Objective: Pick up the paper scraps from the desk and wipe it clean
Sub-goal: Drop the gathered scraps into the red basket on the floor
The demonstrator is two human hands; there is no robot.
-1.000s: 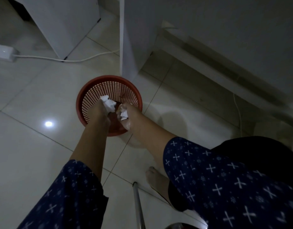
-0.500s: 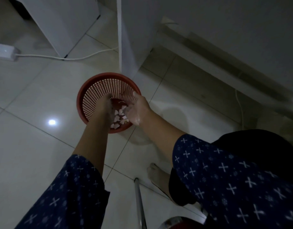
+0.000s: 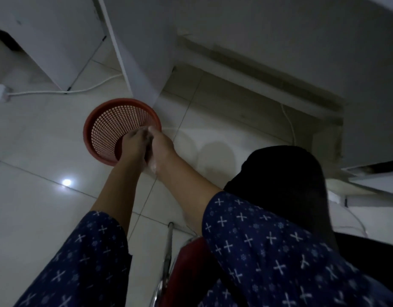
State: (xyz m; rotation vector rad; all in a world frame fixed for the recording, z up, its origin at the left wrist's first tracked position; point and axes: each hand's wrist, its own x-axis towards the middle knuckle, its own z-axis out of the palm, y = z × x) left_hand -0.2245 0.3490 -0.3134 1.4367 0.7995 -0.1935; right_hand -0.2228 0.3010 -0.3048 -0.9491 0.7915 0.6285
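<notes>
Dim tiled floor lies under both hands: the left hand and right hand, which dropped the paper scraps half a second ago, now press together empty above the red basket, where the scraps went, unseen now; wiping the desk remains.

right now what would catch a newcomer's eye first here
The round red plastic mesh wastebasket on the pale tiled floor, left of centre. Over its near rim, the left hand and right hand press together, arms in dark blue cross-patterned sleeves reaching from below.
</notes>
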